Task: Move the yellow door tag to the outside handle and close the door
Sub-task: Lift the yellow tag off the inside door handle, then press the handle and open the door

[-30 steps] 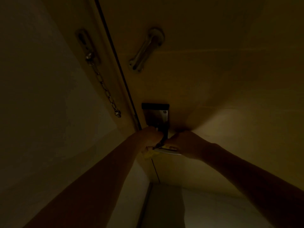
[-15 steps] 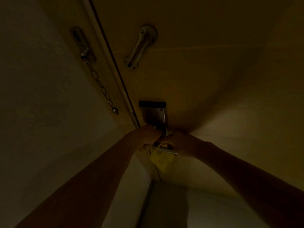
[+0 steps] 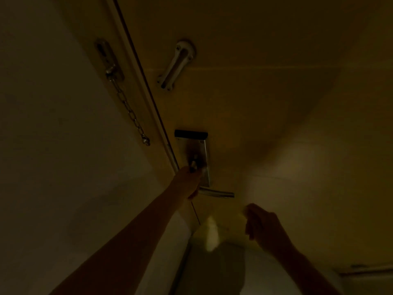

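The scene is very dark. The yellow door tag (image 3: pixel 211 235) shows as a pale blur below the inside door handle (image 3: pixel 219 194), touching neither hand that I can see. My left hand (image 3: pixel 187 184) is closed over the handle's pivot end, just under the thumb-turn on the metal lock plate (image 3: pixel 198 152). My right hand (image 3: pixel 262 228) hangs lower right, away from the handle, fingers curled with nothing visible in them. The door (image 3: pixel 255 103) sits against its frame, with a thin dark gap along its left edge.
A security chain (image 3: pixel 127 107) hangs from its mount on the frame at the left. The chain's slide track (image 3: pixel 174 64) is fixed on the door above the lock. A pale wall (image 3: pixel 53 145) fills the left side. Lighter floor (image 3: pixel 212 273) shows at the bottom.
Both hands were together at the handle with the tag hanging there. Now my right hand has dropped away to the lower right, and the tag is off the handle, blurred below it.
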`<state>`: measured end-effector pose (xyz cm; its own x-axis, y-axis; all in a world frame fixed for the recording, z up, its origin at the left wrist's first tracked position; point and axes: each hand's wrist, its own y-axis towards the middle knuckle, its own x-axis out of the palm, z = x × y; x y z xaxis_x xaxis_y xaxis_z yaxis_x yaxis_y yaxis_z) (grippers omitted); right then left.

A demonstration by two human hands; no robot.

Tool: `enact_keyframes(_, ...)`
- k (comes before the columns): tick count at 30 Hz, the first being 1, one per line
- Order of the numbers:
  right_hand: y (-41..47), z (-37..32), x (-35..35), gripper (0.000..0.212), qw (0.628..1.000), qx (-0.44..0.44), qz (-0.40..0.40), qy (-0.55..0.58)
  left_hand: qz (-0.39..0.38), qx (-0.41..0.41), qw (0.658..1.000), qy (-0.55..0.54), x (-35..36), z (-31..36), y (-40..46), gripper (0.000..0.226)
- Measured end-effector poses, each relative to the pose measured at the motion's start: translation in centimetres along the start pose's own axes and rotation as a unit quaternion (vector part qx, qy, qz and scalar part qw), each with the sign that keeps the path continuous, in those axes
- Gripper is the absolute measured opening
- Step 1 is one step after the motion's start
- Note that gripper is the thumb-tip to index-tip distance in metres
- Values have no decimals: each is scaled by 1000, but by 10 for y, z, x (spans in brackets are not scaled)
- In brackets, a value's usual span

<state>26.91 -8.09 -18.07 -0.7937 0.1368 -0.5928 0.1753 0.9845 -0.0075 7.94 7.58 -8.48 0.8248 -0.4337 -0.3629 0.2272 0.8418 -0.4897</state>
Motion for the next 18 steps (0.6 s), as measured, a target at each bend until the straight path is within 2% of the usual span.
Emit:
enact_keyframes(1, -11, -2, 7, 35, 999, 22, 6, 31, 22, 27, 999, -21, 5, -10, -7, 25)
enact_keyframes(3, -27, -10, 14, 38, 996, 27, 10, 85, 14, 61, 997, -53, 17, -27, -28, 36)
enact_keyframes(5, -30, -21, 13, 36, 991, 23, 16, 128, -45, 81, 994, -58, 25, -37, -50, 36)
enact_keyframes(7, -24, -34, 8, 31, 986, 20, 19, 162, -104, 89, 991, -4, 27, -44, -68, 27)
enact_keyframes(9, -15, -50, 2, 25, 981, 9, 16, 192, -170, 68, 983, 12, 23, -49, -83, 26)
enact_keyframes(10, -10, -58, 1, 23, 980, -4, 19, 199, -211, 39, 976, -22, 20, -50, -91, 24)
enact_keyframes(12, -2, -73, 2, 22, 978, -36, 27, 202, -276, -21, 955, -106, 14, -54, -102, 35)
enact_keyframes(14, 4, -88, 7, 24, 969, -50, 10, 241, -273, -46, 950, -146, 9, -57, -111, 48)
enact_keyframes(16, 12, -99, 13, 23, 966, -53, -15, 252, -246, -66, 953, -165, 8, -54, -121, 46)
enact_keyframes(18, 23, -104, 17, 12, 986, -61, 6, 155, -217, -92, 966, -107, 3, -50, -127, 41)
